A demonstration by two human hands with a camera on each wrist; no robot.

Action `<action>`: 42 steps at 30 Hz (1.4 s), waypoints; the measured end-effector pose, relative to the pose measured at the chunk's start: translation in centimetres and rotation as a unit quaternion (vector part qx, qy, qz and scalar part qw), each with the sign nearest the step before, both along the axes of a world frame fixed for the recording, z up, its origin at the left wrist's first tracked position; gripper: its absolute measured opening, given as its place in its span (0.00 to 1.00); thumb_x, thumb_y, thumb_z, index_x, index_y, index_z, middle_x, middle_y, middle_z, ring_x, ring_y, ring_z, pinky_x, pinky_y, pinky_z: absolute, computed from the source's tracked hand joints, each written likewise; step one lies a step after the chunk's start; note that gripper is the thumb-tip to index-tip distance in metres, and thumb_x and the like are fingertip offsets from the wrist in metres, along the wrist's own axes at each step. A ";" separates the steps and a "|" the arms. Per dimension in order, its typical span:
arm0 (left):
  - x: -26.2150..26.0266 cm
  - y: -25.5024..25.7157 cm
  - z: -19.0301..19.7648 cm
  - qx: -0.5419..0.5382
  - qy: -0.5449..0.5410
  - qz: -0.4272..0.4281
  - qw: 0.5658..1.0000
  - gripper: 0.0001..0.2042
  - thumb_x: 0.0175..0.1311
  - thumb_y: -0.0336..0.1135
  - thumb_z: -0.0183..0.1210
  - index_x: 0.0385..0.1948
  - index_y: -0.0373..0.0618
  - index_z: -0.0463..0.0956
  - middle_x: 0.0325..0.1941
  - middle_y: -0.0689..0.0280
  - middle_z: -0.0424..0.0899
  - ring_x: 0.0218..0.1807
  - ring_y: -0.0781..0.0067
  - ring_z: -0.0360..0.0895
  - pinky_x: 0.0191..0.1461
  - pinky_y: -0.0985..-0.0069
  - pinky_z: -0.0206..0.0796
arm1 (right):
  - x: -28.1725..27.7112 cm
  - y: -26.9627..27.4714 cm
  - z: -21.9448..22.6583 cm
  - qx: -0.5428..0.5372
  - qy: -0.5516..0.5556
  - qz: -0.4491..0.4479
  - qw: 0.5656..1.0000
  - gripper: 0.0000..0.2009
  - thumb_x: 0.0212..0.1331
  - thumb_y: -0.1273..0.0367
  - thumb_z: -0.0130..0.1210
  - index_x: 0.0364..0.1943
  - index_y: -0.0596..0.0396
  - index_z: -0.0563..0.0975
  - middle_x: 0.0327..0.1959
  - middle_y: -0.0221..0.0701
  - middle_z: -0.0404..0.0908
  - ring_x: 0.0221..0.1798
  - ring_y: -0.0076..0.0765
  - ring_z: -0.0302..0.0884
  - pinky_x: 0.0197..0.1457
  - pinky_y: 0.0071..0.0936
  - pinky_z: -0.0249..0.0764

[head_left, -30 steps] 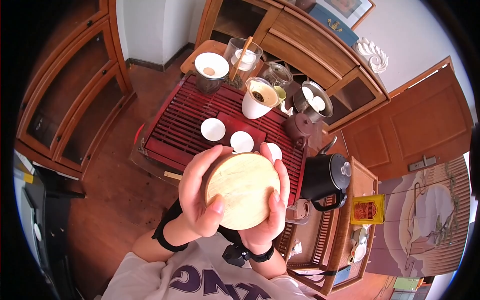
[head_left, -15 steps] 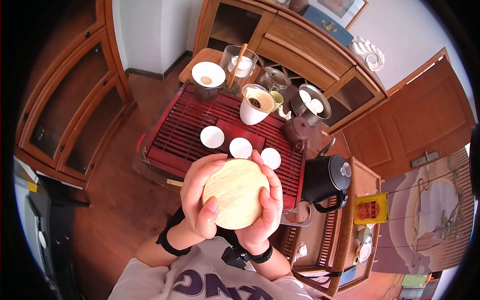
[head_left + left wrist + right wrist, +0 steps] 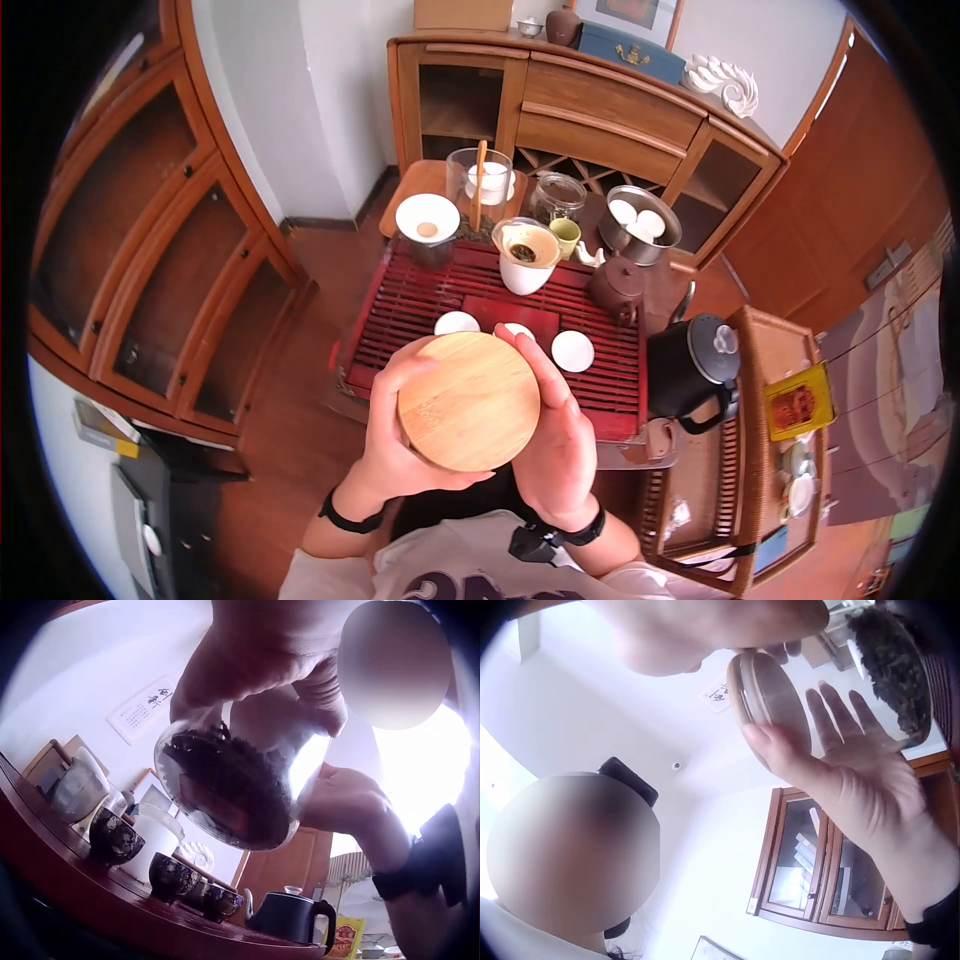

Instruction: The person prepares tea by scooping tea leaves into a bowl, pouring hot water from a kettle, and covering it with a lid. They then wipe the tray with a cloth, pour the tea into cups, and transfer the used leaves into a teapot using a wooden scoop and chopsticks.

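A clear glass jar (image 3: 225, 825) with a round wooden lid (image 3: 468, 402) is held up before the person's chest, near the front of a red slatted tea tray (image 3: 620, 395). Dark tea leaves (image 3: 892, 682) show through its glass. My left hand (image 3: 385, 450) grips the jar, its thumb at the lid in the right wrist view. Beside the jar's right side is my right hand (image 3: 560, 450), fingers extended along it and thumb off the lid. Beyond the jar stand three small cups, white inside: a left one (image 3: 457, 323), a partly hidden middle one (image 3: 517, 329) and a right one (image 3: 573, 352).
On the tray stand a white strainer-topped vessel (image 3: 527, 275) and a brown teapot (image 3: 617, 290). A black kettle (image 3: 685, 365) is at the right, beside a wicker shelf holding a yellow packet (image 3: 800, 400). Behind are a steel bowl (image 3: 640, 245) and a glass jar (image 3: 558, 200).
Both hands gripped the jar earlier with thumbs at the lid; now the right fingers have straightened and that thumb has come off. The head view has tilted upward, showing more of the cabinet.
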State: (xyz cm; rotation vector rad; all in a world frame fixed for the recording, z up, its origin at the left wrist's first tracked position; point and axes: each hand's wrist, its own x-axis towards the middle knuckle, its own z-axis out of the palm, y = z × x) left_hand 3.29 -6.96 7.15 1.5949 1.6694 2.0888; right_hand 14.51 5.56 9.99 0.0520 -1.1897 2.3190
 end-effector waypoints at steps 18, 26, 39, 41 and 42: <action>-27.1 0.7 7.0 0.021 -0.132 0.353 0.926 0.30 0.60 0.36 0.70 0.59 0.47 0.60 0.54 0.61 0.73 0.49 0.73 0.74 0.47 0.75 0.70 | 6.2 8.0 -9.4 0.508 -0.088 -0.411 0.752 0.07 0.52 0.70 0.56 0.20 0.57 0.76 0.19 0.31 0.76 0.20 0.37 0.71 0.26 0.31 0.67; -33.8 10.6 2.9 -0.148 -0.028 0.440 0.885 0.40 0.49 0.47 0.76 0.58 0.43 0.58 0.57 0.50 0.69 0.59 0.58 0.69 0.64 0.66 0.62 | 5.6 8.2 -11.8 0.661 -0.108 -0.413 0.617 0.07 0.41 0.66 0.62 0.17 0.48 0.74 0.16 0.24 0.67 0.18 0.32 0.62 0.22 0.29 0.57; -33.9 16.1 -1.8 -0.266 -0.008 0.396 0.879 0.42 0.45 0.50 0.78 0.54 0.44 0.57 0.55 0.45 0.70 0.58 0.56 0.71 0.61 0.63 0.64 | 5.4 8.0 -12.4 0.680 -0.130 -0.430 0.580 0.07 0.44 0.63 0.59 0.18 0.45 0.75 0.15 0.20 0.66 0.17 0.27 0.60 0.23 0.26 0.57; -33.8 15.9 -2.5 -0.270 -0.015 0.375 0.887 0.42 0.45 0.50 0.78 0.54 0.44 0.56 0.55 0.45 0.70 0.57 0.55 0.72 0.60 0.63 0.65 | 5.4 8.0 -12.3 0.682 -0.130 -0.429 0.578 0.07 0.44 0.63 0.58 0.18 0.45 0.74 0.15 0.20 0.66 0.17 0.27 0.60 0.23 0.26 0.57; -33.8 15.7 -2.7 -0.272 -0.020 0.355 0.894 0.42 0.45 0.50 0.78 0.54 0.44 0.55 0.55 0.44 0.70 0.57 0.55 0.72 0.59 0.64 0.66 | 5.4 8.1 -12.3 0.684 -0.127 -0.430 0.576 0.07 0.44 0.63 0.58 0.18 0.45 0.74 0.15 0.20 0.66 0.17 0.27 0.60 0.23 0.26 0.57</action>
